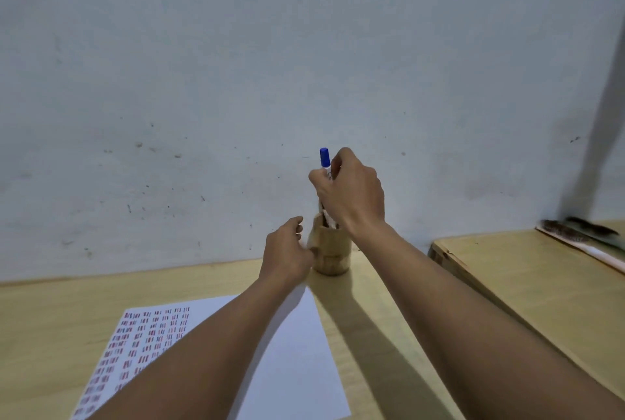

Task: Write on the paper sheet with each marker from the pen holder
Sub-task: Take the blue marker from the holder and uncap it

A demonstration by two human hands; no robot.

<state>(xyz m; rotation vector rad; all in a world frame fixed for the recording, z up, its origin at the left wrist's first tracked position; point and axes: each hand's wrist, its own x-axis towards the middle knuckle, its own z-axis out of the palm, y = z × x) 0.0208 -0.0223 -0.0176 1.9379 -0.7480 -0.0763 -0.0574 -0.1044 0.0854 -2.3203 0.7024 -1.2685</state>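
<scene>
Marker (324,158) with a blue cap stands upright above the pen holder (333,250), pinched between the thumb and fingers of the right hand (350,193); its lower barrel is hidden behind that hand. Left hand (287,252) rests against the holder's left side, fingers loosely curled around the wall. Pen holder is a tan cylinder on a light wooden desk (50,311), near the pale, scuffed wall (236,64). Paper sheet (297,352) lies closer to the person, its left part covered in rows of red marks, partly crossed by the left forearm. Second wooden surface (527,271) sits to the right, carrying a feather-like object (575,228) near its far edge.
</scene>
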